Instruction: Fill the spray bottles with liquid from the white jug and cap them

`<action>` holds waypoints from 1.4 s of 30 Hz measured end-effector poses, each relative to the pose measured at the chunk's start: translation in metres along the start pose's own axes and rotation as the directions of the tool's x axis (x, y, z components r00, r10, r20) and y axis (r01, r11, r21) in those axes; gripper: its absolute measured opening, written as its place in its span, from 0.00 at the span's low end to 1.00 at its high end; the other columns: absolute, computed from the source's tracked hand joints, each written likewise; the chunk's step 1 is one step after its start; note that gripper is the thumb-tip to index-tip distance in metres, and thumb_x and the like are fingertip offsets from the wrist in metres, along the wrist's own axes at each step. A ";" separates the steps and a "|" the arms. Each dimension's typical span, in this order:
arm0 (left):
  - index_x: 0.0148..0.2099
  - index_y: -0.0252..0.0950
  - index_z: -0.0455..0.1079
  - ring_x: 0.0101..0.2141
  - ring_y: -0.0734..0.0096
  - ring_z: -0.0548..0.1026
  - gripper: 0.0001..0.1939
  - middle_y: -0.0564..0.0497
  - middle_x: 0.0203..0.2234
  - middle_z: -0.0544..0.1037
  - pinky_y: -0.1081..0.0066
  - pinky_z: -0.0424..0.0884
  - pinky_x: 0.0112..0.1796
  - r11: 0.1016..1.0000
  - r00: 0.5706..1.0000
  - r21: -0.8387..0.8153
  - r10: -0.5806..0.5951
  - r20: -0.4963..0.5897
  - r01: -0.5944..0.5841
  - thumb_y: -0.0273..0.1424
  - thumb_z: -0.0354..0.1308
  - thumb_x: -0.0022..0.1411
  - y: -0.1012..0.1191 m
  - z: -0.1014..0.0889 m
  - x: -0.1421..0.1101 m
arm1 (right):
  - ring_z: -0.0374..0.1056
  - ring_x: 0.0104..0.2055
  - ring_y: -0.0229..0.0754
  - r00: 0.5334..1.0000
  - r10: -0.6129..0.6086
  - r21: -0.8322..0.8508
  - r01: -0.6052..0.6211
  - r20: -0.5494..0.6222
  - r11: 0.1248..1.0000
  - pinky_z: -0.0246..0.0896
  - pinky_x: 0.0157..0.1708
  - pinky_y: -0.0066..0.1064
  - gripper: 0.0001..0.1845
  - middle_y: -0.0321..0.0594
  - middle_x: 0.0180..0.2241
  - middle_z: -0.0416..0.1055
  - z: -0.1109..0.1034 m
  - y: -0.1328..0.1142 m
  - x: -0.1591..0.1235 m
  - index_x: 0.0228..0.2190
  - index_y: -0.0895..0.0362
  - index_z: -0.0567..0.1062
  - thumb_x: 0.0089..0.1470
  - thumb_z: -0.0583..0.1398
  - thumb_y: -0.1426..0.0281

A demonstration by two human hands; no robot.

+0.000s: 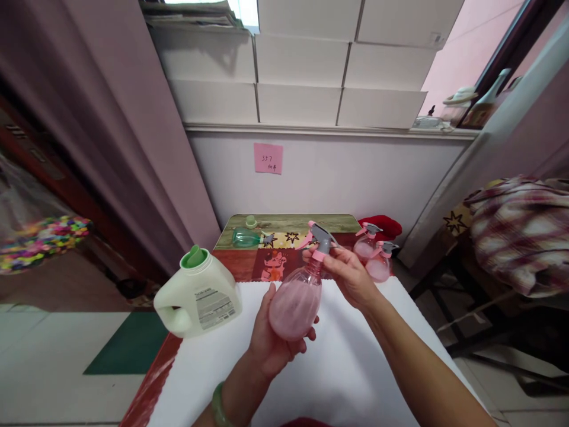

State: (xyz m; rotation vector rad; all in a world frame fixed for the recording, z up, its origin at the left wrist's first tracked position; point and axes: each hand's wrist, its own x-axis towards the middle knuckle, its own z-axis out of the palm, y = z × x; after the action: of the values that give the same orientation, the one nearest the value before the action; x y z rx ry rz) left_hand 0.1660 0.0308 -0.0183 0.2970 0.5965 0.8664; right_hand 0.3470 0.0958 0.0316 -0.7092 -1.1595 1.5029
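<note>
Tilted above the white tabletop is a pink spray bottle (295,305) with cloudy liquid inside. My left hand (271,344) is closed around the lower body of the bottle from below. At its neck, the fingers of my right hand (349,273) grip the pink collar of the grey and pink spray head (320,240). The head sits on the bottle's neck; whether it is screwed tight I cannot tell. To the left stands a large pale jug (202,293) with a green spout (194,257) in its open mouth.
Two more pink spray bottles (377,268) stand at the back right, near a red cloth (386,226). A green spray bottle (245,238) lies on its side at the back left beside a green cap (251,222). White boxes (302,104) line the sill behind.
</note>
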 end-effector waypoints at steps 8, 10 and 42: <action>0.54 0.28 0.73 0.23 0.60 0.80 0.39 0.38 0.30 0.82 0.74 0.65 0.13 0.996 0.996 0.004 0.090 0.013 -0.091 0.60 0.48 0.65 0.002 -0.009 -0.003 | 0.74 0.55 0.52 0.957 -0.275 -0.132 0.263 -0.086 0.956 0.66 0.58 0.45 0.18 0.43 0.52 0.79 0.008 0.024 -0.017 0.48 0.49 0.80 0.58 0.68 0.58; 0.54 0.27 0.73 0.22 0.59 0.80 0.38 0.39 0.29 0.81 0.73 0.65 0.14 0.994 0.994 0.014 0.108 -0.023 -0.108 0.59 0.49 0.65 0.001 -0.009 -0.004 | 0.73 0.55 0.53 0.963 -0.266 -0.199 0.254 -0.036 0.946 0.67 0.56 0.44 0.16 0.43 0.52 0.79 0.006 0.027 -0.021 0.48 0.49 0.80 0.59 0.67 0.60; 0.59 0.31 0.69 0.20 0.59 0.77 0.33 0.42 0.28 0.81 0.73 0.59 0.12 0.958 0.938 0.137 0.276 -0.208 -0.251 0.53 0.51 0.66 0.004 0.012 -0.024 | 0.73 0.57 0.52 0.981 -0.191 -0.017 0.191 0.018 0.981 0.62 0.61 0.49 0.17 0.43 0.53 0.79 0.014 0.030 -0.025 0.52 0.48 0.77 0.63 0.64 0.60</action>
State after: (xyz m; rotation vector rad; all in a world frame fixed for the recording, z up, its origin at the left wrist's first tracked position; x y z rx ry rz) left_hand 0.1589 0.0149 0.0023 0.3866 0.8302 1.1386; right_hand 0.3300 0.0684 0.0056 -0.5813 -1.2202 1.3401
